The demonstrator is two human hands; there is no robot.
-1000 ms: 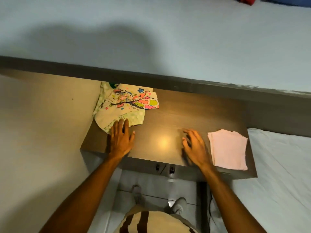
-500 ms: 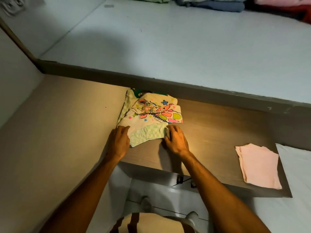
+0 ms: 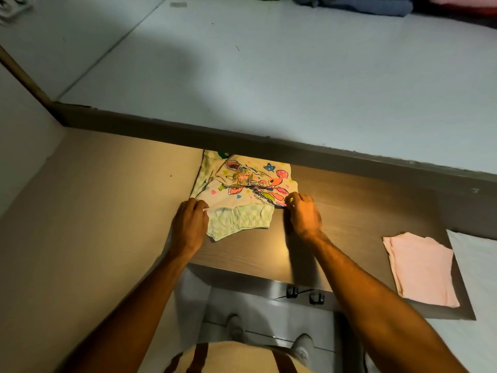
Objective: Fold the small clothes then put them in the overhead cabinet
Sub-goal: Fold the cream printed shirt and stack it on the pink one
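Note:
A small cream shirt with a bright cartoon print lies crumpled at the back left of the brown wooden table. A green checked garment pokes out from under its near edge. My left hand pinches the shirt's near left corner. My right hand pinches its near right corner. A folded pink cloth rests flat at the table's right end, apart from both hands.
A dark ledge runs along the table's far side, with a pale surface beyond holding folded clothes at the top. A beige wall borders the left. White bedding lies at the right. Two knobs sit under the table's front edge.
Both hands came from lying flat on the table to the clothes pile. My right hand crossed left from near the pink cloth, and both now pinch the printed shirt's near corners.

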